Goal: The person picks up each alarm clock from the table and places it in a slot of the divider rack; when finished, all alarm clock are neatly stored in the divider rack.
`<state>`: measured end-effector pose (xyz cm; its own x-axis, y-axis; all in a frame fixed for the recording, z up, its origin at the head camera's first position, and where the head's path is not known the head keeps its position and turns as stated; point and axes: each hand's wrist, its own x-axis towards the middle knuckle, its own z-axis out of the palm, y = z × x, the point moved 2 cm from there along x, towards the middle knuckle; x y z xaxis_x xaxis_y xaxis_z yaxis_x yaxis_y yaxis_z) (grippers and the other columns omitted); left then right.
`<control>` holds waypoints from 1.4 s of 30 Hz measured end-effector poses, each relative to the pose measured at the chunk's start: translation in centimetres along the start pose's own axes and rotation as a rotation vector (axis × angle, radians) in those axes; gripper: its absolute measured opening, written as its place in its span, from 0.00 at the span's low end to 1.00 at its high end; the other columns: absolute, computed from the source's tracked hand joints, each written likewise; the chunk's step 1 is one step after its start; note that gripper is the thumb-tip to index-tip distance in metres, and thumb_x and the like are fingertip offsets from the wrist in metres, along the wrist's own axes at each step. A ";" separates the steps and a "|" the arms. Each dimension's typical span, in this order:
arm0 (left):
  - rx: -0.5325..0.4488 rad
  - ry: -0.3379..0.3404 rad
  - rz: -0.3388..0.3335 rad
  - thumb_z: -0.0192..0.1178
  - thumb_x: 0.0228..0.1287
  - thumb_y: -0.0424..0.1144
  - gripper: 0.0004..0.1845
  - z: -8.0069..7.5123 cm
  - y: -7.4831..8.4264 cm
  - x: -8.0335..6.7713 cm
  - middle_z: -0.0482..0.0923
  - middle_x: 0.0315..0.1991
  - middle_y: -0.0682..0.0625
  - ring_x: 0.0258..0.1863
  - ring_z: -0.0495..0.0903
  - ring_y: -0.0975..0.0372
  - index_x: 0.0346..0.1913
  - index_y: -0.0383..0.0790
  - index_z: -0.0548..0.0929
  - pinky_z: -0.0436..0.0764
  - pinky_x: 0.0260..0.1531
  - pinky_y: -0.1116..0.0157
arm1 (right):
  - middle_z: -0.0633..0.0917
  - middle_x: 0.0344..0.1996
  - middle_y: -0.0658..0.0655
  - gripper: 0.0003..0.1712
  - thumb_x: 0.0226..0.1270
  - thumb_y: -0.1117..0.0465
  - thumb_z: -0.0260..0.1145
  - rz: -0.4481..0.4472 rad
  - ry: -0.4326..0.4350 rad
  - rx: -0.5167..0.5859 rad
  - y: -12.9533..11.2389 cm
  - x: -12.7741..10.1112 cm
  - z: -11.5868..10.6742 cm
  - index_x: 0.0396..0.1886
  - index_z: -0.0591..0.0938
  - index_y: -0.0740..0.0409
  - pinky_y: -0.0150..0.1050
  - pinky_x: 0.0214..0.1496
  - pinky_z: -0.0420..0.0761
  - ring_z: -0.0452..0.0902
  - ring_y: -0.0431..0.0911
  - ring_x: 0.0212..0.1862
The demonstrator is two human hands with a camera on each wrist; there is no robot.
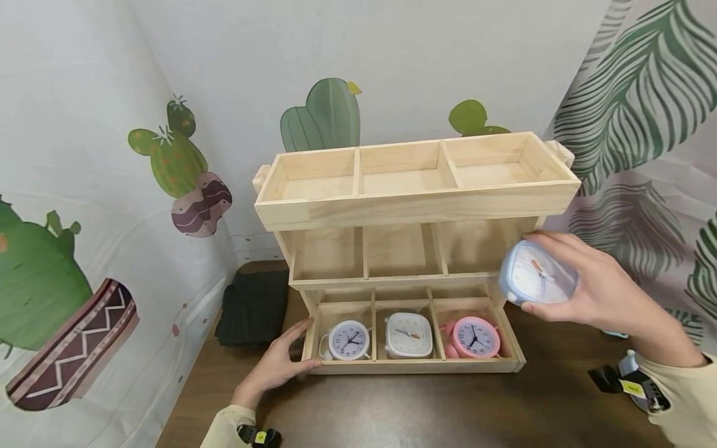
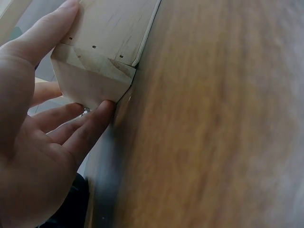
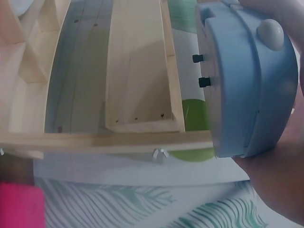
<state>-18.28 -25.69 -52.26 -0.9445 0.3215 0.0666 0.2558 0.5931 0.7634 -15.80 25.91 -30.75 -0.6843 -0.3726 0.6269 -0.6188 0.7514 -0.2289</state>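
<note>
So the person's right hand (image 1: 602,286) has a pale blue alarm clock (image 1: 540,274) gripped between thumb and fingers, up off the tabletop (image 1: 403,410) and right by the right end of the middle tier of a wooden shelf (image 1: 417,210). Dial's facing up toward them, with two little dark knobs (image 3: 204,82) poking out of its back. The left hand (image 1: 280,361) is down at the front left corner of the shelf's bottom tier, holding on, thumb at the front edge and the other fingers round the left end. Shelf's got three tiers, each split into three compartments. Bottom tier's the busy one: a round white clock (image 1: 348,340) in the left compartment, a squarish white clock (image 1: 409,335) in the middle, a round pink clock (image 1: 476,337) in the right, dials all facing the front edge. There's also a dark cloth (image 1: 252,308) lying near the tabletop's left edge, toward the back, and a white curtain (image 1: 420,56) with printed cactuses behind everything.
</note>
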 end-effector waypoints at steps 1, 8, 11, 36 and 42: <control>-0.001 0.000 0.000 0.75 0.48 0.57 0.52 0.0 0.0 0.0 0.58 0.74 0.42 0.68 0.67 0.48 0.75 0.48 0.61 0.81 0.50 0.66 | 0.80 0.51 0.53 0.59 0.14 0.56 0.88 0.002 -0.002 0.004 0.0 0.2 0.1 0.61 0.78 0.55 0.19 0.46 0.62 0.67 0.30 0.48; 0.017 0.013 0.003 0.73 0.47 0.60 0.52 0.2 -0.3 0.0 0.59 0.73 0.42 0.68 0.67 0.48 0.74 0.50 0.62 0.82 0.51 0.64 | 0.81 0.52 0.55 0.59 0.14 0.55 0.89 -0.056 0.001 0.045 0.1 1.9 1.1 0.61 0.78 0.54 0.18 0.49 0.62 0.68 0.33 0.50; 0.018 0.015 0.007 0.74 0.47 0.59 0.52 0.1 -0.3 0.0 0.59 0.73 0.43 0.68 0.67 0.48 0.74 0.49 0.62 0.81 0.51 0.65 | 0.81 0.53 0.57 0.59 0.16 0.55 0.88 -0.093 -0.008 0.052 0.0 2.8 1.4 0.62 0.78 0.57 0.15 0.54 0.58 0.70 0.38 0.52; 0.084 0.023 0.013 0.73 0.47 0.62 0.51 0.0 -0.1 0.0 0.61 0.73 0.46 0.69 0.66 0.52 0.74 0.51 0.63 0.76 0.60 0.54 | 0.75 0.56 0.65 0.54 0.25 0.54 0.85 -0.144 -0.094 0.066 1.0 7.0 4.2 0.62 0.75 0.57 0.53 0.47 0.71 0.69 0.56 0.52; 0.115 0.021 0.005 0.72 0.47 0.63 0.51 -0.2 0.1 0.0 0.62 0.73 0.48 0.69 0.65 0.53 0.74 0.51 0.63 0.72 0.63 0.50 | 0.73 0.56 0.64 0.56 0.29 0.55 0.85 -0.111 -0.139 0.095 0.9 7.6 4.5 0.65 0.71 0.58 0.53 0.51 0.70 0.68 0.55 0.54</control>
<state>-18.27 -25.77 -52.06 -0.9470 0.3098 0.0844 0.2810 0.6725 0.6847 -23.32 21.26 -29.52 -0.6526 -0.5269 0.5446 -0.7225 0.6493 -0.2375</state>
